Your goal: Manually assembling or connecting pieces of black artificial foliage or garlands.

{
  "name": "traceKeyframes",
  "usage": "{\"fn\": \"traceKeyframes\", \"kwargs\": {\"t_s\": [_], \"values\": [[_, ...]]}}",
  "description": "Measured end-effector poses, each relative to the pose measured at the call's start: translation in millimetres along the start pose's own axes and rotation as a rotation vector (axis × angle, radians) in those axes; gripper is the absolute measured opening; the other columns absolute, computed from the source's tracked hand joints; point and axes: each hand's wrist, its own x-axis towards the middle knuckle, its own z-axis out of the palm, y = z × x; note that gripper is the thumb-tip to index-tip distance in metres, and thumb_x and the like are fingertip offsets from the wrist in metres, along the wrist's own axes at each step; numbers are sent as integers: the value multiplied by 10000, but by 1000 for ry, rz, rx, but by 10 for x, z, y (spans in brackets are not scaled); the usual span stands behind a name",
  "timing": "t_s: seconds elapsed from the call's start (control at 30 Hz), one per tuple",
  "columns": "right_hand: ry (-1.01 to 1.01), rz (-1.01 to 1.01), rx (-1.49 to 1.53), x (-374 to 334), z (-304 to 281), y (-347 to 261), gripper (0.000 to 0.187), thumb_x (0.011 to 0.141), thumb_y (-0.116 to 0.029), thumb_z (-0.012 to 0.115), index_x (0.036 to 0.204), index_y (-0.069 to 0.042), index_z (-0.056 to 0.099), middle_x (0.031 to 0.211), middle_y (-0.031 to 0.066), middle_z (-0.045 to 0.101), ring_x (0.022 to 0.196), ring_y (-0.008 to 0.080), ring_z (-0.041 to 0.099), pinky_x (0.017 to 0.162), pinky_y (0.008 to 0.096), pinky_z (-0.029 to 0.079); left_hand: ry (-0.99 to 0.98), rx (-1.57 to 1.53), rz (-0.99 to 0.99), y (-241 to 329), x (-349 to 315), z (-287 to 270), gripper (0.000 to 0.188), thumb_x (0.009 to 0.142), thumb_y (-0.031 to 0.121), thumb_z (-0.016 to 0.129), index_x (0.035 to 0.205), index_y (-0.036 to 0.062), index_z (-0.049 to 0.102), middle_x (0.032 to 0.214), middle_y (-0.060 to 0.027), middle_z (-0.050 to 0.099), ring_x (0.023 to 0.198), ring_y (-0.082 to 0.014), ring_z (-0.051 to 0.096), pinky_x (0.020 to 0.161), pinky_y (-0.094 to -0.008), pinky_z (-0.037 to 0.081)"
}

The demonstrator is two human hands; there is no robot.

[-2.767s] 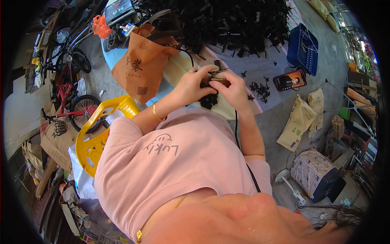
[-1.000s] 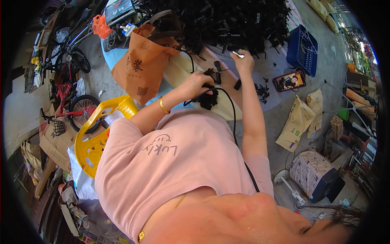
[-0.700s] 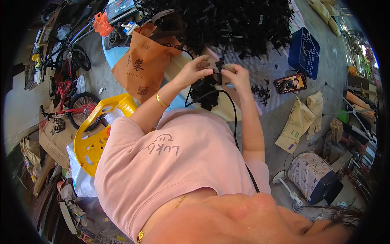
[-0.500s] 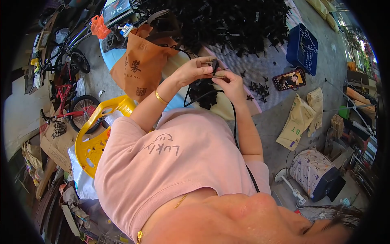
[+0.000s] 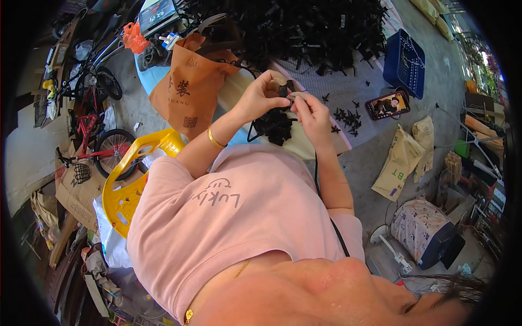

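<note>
My left hand (image 5: 262, 98) is closed on a small black strap-like piece (image 5: 290, 85), gripped between thumb and fingers. Against it, my right hand (image 5: 311, 114) is pinched closed; its fingertips hide what they hold. Both hands meet above a cluster of black pieces (image 5: 273, 128) lying close to my body. A thin black cord (image 5: 316, 174) runs down beside my right forearm. Beyond the hands spreads a large heap of black pieces (image 5: 310, 32). Several small black pieces (image 5: 348, 119) lie scattered on a grey mesh cloth (image 5: 321, 89), right of my right hand.
An orange-brown bag (image 5: 182, 87) stands left of my hands. To the right are a blue basket (image 5: 403, 62) and a phone with a lit screen (image 5: 387, 105). A yellow plastic chair (image 5: 122, 204) is at my left, a red bicycle (image 5: 111, 146) behind it. Brown paper sacks (image 5: 394, 163) lie right.
My right hand has risen slightly, bringing its fingertips up against the black piece. My left thumb has shifted a little lower and to the right, and more of the piece shows.
</note>
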Motion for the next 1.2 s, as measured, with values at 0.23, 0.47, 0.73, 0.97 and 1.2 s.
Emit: {"fn": "traceKeyframes", "kwargs": {"t_s": [0.23,0.47,0.73,0.97,1.2], "values": [[-56,87,-88,-6,28,-62,165,885,-150,527,894,-13,618,610,-25,540,474,11,397,425,159,304,114,100,17,256,-126,215,299,752,-38,638,1034,-24,537,929,-47,603,852,-91,574,767,-221,482],[-24,14,-65,-46,120,-70,165,887,-154,523,861,-19,614,597,-29,522,474,7,390,421,155,289,196,151,169,140,-176,209,255,754,-30,638,997,-22,562,910,-55,619,812,-98,593,736,-226,488],[-82,174,78,-17,38,-67,116,862,-125,559,882,-21,608,639,-32,522,514,9,404,455,148,300,278,481,281,187,-236,294,362,726,-25,650,1065,7,527,866,-102,636,777,-155,628,689,-265,503],[-104,-70,-283,-3,-47,-222,133,759,-11,650,882,9,603,752,-20,556,656,33,498,596,165,410,80,765,138,473,-255,352,628,703,-6,673,1255,45,377,949,-116,625,861,-195,619,774,-301,485],[-170,-89,50,-61,-263,-250,114,773,9,619,876,46,588,848,16,554,755,74,524,682,193,429,-436,332,48,590,-213,-75,766,678,46,736,1321,28,321,1181,-135,529,1133,-205,476,995,-339,339]]}}
